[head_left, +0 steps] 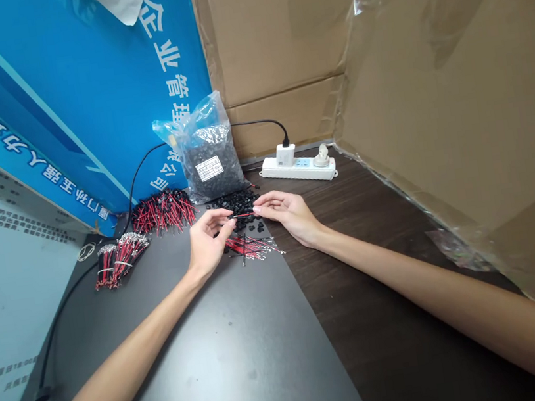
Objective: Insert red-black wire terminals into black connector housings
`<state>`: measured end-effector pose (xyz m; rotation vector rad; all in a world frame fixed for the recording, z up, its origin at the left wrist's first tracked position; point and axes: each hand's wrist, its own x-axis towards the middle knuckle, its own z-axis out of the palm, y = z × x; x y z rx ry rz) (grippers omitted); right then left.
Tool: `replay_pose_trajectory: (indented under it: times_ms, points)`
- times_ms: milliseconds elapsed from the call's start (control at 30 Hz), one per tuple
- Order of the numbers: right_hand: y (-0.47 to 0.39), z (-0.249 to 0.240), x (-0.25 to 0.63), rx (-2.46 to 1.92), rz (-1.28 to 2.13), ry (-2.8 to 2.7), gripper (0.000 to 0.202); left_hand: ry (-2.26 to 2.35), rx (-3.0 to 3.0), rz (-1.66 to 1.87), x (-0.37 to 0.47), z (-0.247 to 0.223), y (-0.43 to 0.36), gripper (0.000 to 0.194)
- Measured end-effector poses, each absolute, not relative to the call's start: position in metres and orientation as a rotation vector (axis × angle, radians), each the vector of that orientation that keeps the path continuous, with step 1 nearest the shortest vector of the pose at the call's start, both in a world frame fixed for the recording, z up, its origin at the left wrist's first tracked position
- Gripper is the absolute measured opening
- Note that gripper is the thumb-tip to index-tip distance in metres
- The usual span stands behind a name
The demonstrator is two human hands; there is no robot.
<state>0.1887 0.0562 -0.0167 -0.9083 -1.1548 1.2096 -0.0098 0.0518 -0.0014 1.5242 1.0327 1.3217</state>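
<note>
A short red wire (245,215) stretches between my two hands, above a pile of small black parts (235,201). My left hand (209,238) pinches its left end, where something dark shows at the fingertips, too small to make out. The right end is pinched by my right hand (291,215). Just below, loose red and black wires with metal tips (253,247) lie on the grey mat (247,336). Left of my left hand is a heap of red wires with black ends (164,212). Two tied wire bundles (123,255) lie farther left.
Behind the black parts stands a clear bag of dark pieces (212,162) with a white label. A white power strip (299,167) with a plugged-in adapter sits at the back right. Cardboard (421,92) and blue panels (97,85) border the table; a black cable (60,322) runs along the left.
</note>
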Motion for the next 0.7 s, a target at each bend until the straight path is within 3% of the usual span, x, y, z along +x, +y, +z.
replay_pose_trajectory:
  times_ms: [700]
  points:
    - [0.0549, -0.0164, 0.1891, -0.942, 1.131, -1.185, 0.035, 0.995, 1.499, 1.268, -0.0116, -0.0004, 0.0531, 0.027]
